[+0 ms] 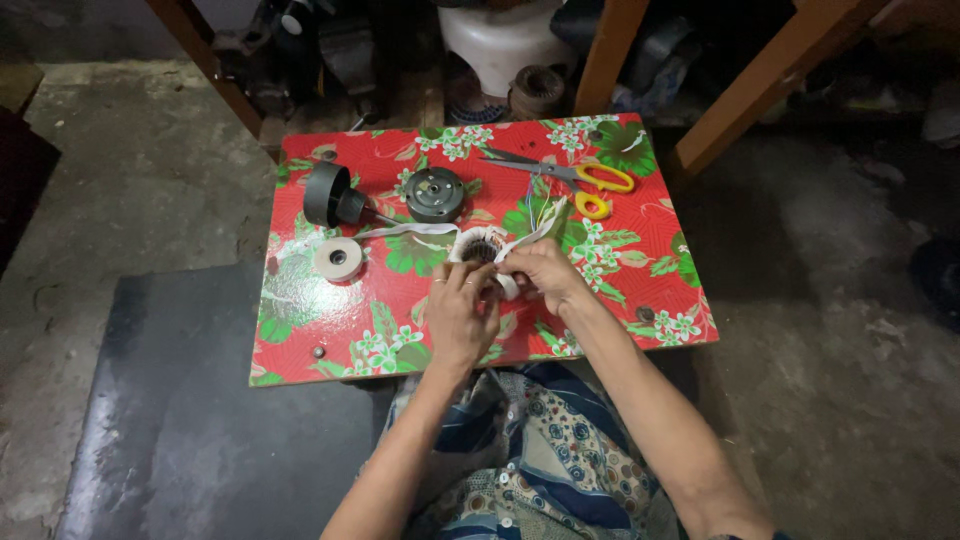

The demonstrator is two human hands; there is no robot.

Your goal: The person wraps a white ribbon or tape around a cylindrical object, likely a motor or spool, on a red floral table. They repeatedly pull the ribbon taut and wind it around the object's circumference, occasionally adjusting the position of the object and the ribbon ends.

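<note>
Both hands point(500, 290) grip a taped coil point(482, 250) on a red floral board point(330, 320); grey concrete floor point(150, 190) around.

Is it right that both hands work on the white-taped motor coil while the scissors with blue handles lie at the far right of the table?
Not quite: the head view shows the scissors have yellow handles. The rest holds: left hand and right hand work on the white-taped motor coil.

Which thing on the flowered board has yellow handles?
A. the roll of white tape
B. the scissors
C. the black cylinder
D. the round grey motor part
B: the scissors lie at the far right of the board with yellow finger loops, while the tape roll is white, the round motor part grey and the cylinder black.
</note>
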